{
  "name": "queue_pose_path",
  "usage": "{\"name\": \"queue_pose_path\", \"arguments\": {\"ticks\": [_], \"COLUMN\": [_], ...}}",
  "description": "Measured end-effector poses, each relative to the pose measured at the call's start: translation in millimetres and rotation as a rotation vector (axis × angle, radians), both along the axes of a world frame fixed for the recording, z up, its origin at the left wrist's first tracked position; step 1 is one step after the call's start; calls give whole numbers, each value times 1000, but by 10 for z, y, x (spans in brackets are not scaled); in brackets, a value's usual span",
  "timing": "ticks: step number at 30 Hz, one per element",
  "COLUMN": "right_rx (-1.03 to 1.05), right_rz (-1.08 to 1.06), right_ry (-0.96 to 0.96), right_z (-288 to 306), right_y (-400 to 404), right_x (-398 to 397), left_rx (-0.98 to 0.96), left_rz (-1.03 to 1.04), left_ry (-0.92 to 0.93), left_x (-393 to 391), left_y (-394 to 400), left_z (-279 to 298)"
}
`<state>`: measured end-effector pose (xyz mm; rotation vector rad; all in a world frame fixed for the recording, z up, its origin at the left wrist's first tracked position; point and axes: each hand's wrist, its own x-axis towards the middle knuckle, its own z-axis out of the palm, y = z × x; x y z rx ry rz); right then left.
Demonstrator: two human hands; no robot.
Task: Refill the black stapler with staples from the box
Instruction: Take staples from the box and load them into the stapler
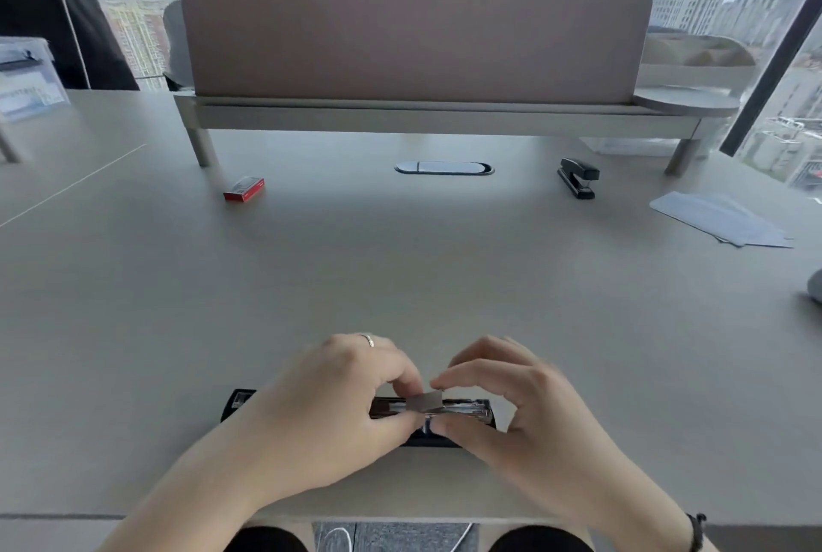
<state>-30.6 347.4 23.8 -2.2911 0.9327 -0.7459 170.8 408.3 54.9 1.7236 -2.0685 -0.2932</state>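
A black stapler (467, 411) lies opened flat near the desk's front edge, its shiny metal staple channel facing up. Both hands hover over it. My left hand (338, 400) and my right hand (511, 400) pinch a short silver strip of staples (426, 401) between thumbs and forefingers, right above the channel's middle. The left end of the stapler (240, 400) sticks out past my left hand. The red staple box (244, 189) lies far off at the back left of the desk.
A second black stapler (578, 177) stands closed at the back right. Grey sheets (720, 217) lie at the right edge. A desk divider on a raised shelf (413, 115) spans the back, with a cable grommet (444, 168) before it. A person stands at the far left.
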Motion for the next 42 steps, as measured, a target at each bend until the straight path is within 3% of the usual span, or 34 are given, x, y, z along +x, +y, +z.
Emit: {"name": "queue_pose_path", "arguments": {"ticks": [9,20,34,42], "right_rx": [42,86,110,190], "right_rz": [5,5,-15,-66], "right_ry": [-71,-10,85,64], "right_z": [-101,-123,-145,-141], "right_y": [-23,-35,-61,-74], "right_x": [34,64,37,34], "left_rx": [89,20,-25,17], "left_rz": [9,-10,-60,-129], "left_ry": [79,134,56,-78], "left_x": [38,105,154,51], "left_y": [7,34,84,33], "left_z": [-38,-142,-182,-125]}}
